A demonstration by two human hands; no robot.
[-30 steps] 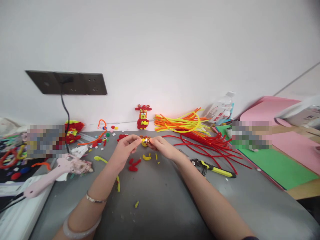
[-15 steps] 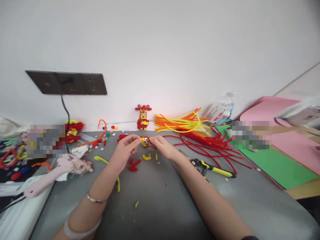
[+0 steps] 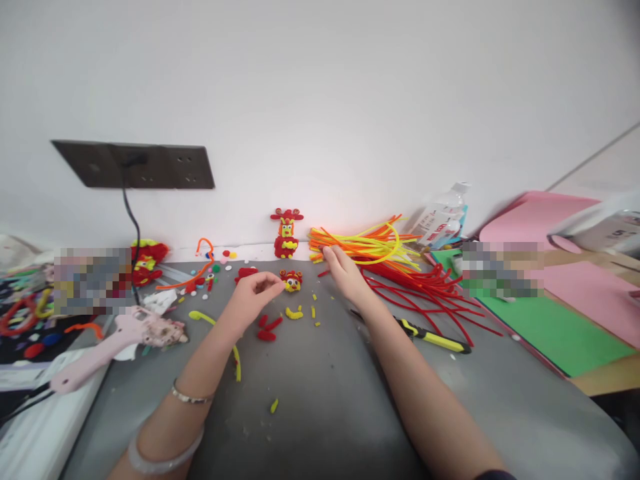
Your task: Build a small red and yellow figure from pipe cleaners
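My left hand [image 3: 253,293] pinches a small yellow and red pipe-cleaner head [image 3: 291,281] just above the grey table [image 3: 320,400]. My right hand [image 3: 345,272] reaches away to the pile of orange and yellow pipe cleaners [image 3: 365,245] near the wall, its fingers stretched out and touching the near ends. Nothing is held in it. A finished red and yellow pipe-cleaner figure [image 3: 286,233] stands upright by the wall behind the head. Short yellow [image 3: 294,313] and red [image 3: 267,329] pipe-cleaner scraps lie under my left hand.
Red pipe cleaners [image 3: 425,287] spread to the right. Yellow-handled pliers [image 3: 430,339] lie beside my right forearm. A pink glue gun [image 3: 115,343] rests at the left, a bottle [image 3: 443,217] leans at the back right, with green [image 3: 550,333] and pink [image 3: 575,267] sheets beyond.
My right hand has let go of the small head and moved up and right to the orange and yellow pile. The left hand still holds the head in nearly the same place.
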